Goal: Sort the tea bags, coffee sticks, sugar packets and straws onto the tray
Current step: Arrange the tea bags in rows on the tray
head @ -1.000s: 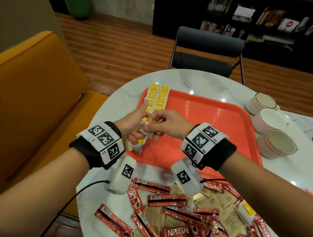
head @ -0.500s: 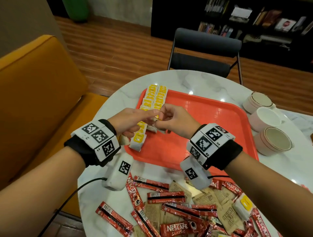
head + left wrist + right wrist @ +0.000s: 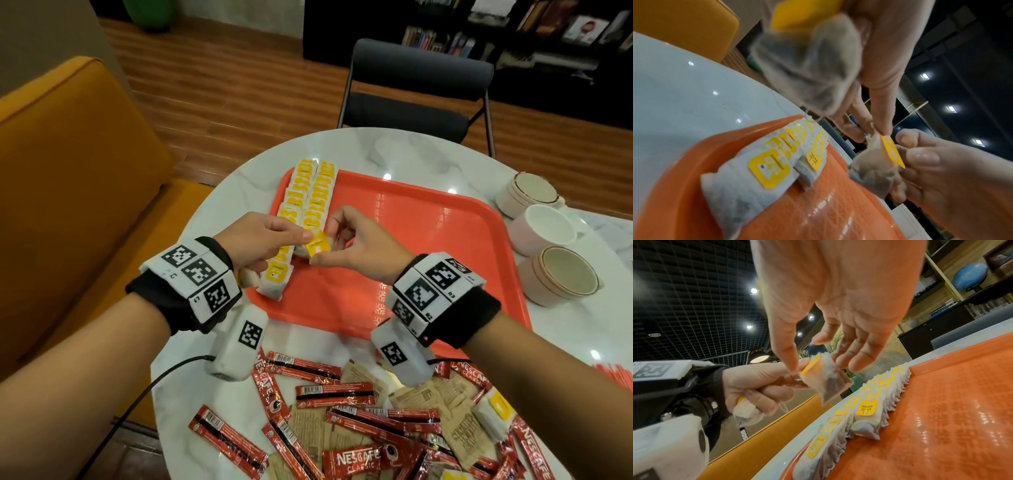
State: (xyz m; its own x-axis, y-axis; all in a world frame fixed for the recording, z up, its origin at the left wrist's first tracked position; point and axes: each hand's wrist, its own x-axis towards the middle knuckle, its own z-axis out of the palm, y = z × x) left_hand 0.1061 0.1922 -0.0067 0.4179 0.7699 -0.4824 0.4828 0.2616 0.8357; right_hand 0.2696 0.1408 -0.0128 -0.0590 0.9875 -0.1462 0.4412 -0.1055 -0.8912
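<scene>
I am pinching a white paper tea bag with a square yellow tag (image 3: 318,247) between my right hand (image 3: 356,245) and my left hand (image 3: 255,240), just above the glossy orange plastic tray (image 3: 428,240). My left hand's curled lower fingers are also clutching another white tea bag (image 3: 747,410).

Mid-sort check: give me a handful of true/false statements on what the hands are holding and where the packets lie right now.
1. Both hands pinch one tea bag above the tray. True: left hand and right hand meet on it.
2. The left hand holds nothing else. False: a second tea bag sits in its curled fingers.
3. Tea bags on the tray lie in two rows along its left edge. True.
4. The coffee sticks are on the tray. False: they lie on the table, nearer the person.
5. Three cups stand right of the tray. True.
</scene>
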